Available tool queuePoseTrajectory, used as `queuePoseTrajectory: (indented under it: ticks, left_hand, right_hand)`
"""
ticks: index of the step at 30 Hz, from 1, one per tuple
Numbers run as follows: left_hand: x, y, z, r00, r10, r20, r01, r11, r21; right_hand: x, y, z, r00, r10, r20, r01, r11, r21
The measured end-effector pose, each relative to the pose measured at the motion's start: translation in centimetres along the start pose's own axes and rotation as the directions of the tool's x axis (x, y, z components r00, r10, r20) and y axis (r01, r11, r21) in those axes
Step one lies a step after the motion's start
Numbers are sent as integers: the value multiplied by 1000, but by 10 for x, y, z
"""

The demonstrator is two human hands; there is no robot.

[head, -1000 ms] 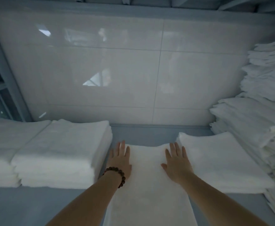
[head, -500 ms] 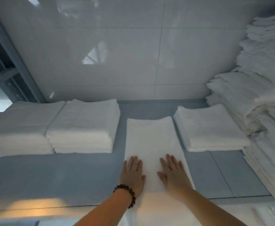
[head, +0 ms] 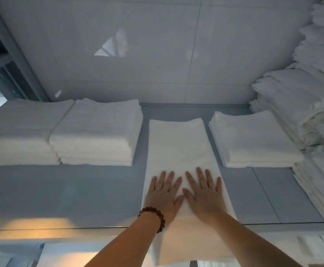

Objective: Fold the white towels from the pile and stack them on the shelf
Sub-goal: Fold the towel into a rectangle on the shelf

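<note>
**Long towel pressed flat on the shelf, both palms down**

Item 1. Two folded stacks (head: 97,132), well left of the hands and further back. They sit side by side and touching, edges squared, probably finished work.

Item 2. Shelf (head: 61,189), grey, bare to the left of the left hand. It serves as the folding surface.

Item 3. Left hand (head: 164,195), with a bead bracelet (head: 153,216) at the wrist. The fingers are straight and spread, palm down on the towel, gripping nothing. The pressure likely smooths the cloth and pins it for the next fold.

Item 4. Towel (head: 178,143), white, folded into a long strip. It runs from under both palms away towards the tiled wall (head: 138,54), and its near end hangs over the shelf's front edge below the wrists. It lies in the gap between the stacks, apart from each.

Item 5. Right hand (head: 205,197), just beside the left with the thumbs nearly meeting. It is equally flat, with fingers extended, and holds nothing.

Item 6. Low stack (head: 253,139), right of the right hand and further back. This is perhaps where the towel will go.

Item 7. Pile (head: 307,93), far right, tall and ragged, the towels waiting to be folded.
</note>
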State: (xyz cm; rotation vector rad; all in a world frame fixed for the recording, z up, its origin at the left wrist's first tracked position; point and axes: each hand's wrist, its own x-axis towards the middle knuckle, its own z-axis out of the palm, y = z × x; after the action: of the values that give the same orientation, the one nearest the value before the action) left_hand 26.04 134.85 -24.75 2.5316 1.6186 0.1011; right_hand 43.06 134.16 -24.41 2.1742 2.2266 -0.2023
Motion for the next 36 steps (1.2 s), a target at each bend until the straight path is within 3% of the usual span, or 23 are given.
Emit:
queuePoseTrajectory:
  ticks: [9, 17, 23, 27, 32, 36]
  left_hand:
    - [66, -27, 8, 999, -11, -39, 13, 998, 55]
    - [67, -36, -7, 992, 39, 118, -42, 999, 25]
    - [3, -33, -27, 979, 35, 199, -1, 986, -166]
    - [-33, -18, -31, 995, 40, 92, -11, 957, -289]
    - [-51, 4, -35, 995, -67, -79, 8, 812, -584]
    - [-44, 8, -41, 981, -189, -32, 113, 707, -698]
  right_hand:
    - [67, 7, -7, 1000, -20, -2, 20, 999, -39]
    - [73, 17, -13, 994, -93, 59, 94, 995, -12]
    - [13, 25, -18, 970, -200, 140, 195, 980, 45]
    - [-22, 30, -24, 956, -227, 184, 216, 973, 77]
    - [-50, 46, -25, 938, -310, 156, 308, 951, 40]
    - [-62, 61, -23, 938, -341, 66, 337, 939, 63]
